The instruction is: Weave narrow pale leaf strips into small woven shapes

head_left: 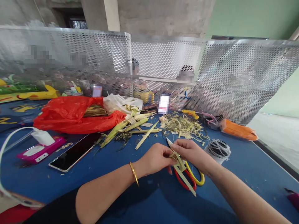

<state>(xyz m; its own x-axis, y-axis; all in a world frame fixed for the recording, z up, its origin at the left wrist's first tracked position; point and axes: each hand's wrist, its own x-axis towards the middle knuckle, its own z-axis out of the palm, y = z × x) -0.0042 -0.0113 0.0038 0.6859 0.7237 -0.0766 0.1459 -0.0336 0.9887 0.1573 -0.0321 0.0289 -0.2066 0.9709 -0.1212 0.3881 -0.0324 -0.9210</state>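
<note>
My left hand (155,158) and my right hand (190,152) meet over the blue table (130,186), both pinching a small folded piece of pale green palm-leaf strips (179,163). Loose strip ends hang down from the piece toward me. Just under it on the table lie scissors with red and yellow handles (190,180), their blade tip showing behind my fingers. A gold bangle (134,173) sits on my left wrist.
A red plastic bag (70,116) with leaf strips, loose green leaves (130,126) and a heap of trimmings (182,124) lie beyond my hands. A phone (73,152), a pink device (39,151), a white wire spool (218,149), an orange tool (238,130). A perforated metal screen (163,62) stands behind; people sit past it.
</note>
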